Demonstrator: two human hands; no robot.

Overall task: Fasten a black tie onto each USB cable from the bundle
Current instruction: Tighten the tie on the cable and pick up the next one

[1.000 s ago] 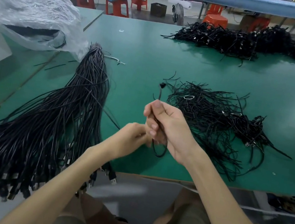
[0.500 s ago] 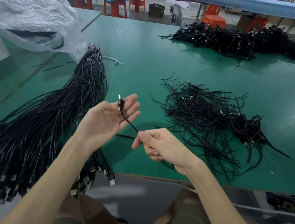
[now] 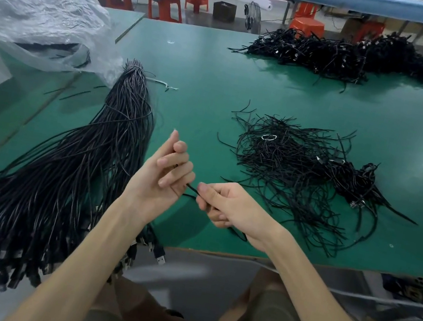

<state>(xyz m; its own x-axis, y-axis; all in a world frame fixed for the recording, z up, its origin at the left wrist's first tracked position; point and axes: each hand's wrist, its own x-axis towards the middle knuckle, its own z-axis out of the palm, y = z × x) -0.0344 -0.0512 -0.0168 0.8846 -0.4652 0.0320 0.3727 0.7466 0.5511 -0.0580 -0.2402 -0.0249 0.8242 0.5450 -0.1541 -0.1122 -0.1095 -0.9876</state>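
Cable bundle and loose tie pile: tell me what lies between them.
Head view: bare green table between the cable bundle and tie pile; near the front edge, the left hand holds a black cable there.

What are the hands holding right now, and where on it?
One black cable. The left hand curls its fingers round one end; the right hand pinches it just beside, the rest trailing under that hand.

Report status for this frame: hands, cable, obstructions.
Both engaged: left hand curls round cable, right hand pinches it. No tie seen on it yet. Nothing between hands and tie pile.
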